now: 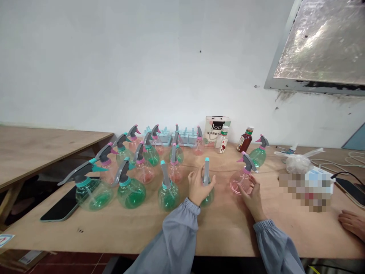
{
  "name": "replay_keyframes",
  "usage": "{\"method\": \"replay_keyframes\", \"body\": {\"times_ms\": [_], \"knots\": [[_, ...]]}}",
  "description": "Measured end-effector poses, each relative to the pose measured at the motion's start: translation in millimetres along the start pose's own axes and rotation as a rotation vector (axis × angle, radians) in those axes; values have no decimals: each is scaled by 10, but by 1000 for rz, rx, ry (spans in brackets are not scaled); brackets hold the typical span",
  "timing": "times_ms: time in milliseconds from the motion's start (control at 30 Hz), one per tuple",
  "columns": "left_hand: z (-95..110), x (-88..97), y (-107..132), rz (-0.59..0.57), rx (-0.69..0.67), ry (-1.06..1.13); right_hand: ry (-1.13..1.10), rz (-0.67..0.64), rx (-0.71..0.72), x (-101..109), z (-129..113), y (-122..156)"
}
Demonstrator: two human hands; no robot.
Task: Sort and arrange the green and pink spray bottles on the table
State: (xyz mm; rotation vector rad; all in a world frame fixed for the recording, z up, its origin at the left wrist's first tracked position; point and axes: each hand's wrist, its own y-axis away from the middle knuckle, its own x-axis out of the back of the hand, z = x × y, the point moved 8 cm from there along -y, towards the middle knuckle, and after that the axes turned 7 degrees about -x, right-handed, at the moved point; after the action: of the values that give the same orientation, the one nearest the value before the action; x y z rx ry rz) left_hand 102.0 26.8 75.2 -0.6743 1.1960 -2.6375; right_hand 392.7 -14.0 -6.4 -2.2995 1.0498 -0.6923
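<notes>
My left hand (199, 187) is at a green spray bottle (209, 198) with a grey and turquoise trigger head. Its thumb is spread from the fingers, and the hand partly hides the bottle; firm contact cannot be made out. My right hand (253, 196) has its thumb and fingers around the right side of a pink spray bottle (236, 181) with a grey and pink head. That bottle stands upright on the table. Left of my hands, several green and pink spray bottles stand in loose rows, among them a green spray bottle (169, 198) nearest my left hand.
Behind the right bottle stands another green spray bottle (258, 156). A paper bag (210, 133), a white-labelled bottle (223, 142) and a dark red bottle (245, 140) line the wall. A phone (58, 207) lies left; a plastic bag (298, 163) and another person's hand (353, 223) are right.
</notes>
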Motion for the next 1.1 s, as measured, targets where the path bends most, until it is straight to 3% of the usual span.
{"method": "replay_keyframes", "body": {"times_ms": [133,533,667,800,867,1000,1100], "knots": [[-66,-154,33,-173,120,83,-14,-5,-5,5,1,-9],[-136,-191,48,-272,120,104,-23,-22,4,-2,14,-17],[-94,-186,78,-216,103,129,-12,-26,4,5,9,-31],[-66,-50,121,3,41,44,-7,-38,10,-1,33,-41],[-73,-22,160,56,11,1,-7,-36,14,0,36,-43],[-81,-61,283,29,-46,-87,-13,-47,17,-8,36,-45],[-121,-86,417,17,-14,-150,-18,-58,28,-20,39,-40]]}}
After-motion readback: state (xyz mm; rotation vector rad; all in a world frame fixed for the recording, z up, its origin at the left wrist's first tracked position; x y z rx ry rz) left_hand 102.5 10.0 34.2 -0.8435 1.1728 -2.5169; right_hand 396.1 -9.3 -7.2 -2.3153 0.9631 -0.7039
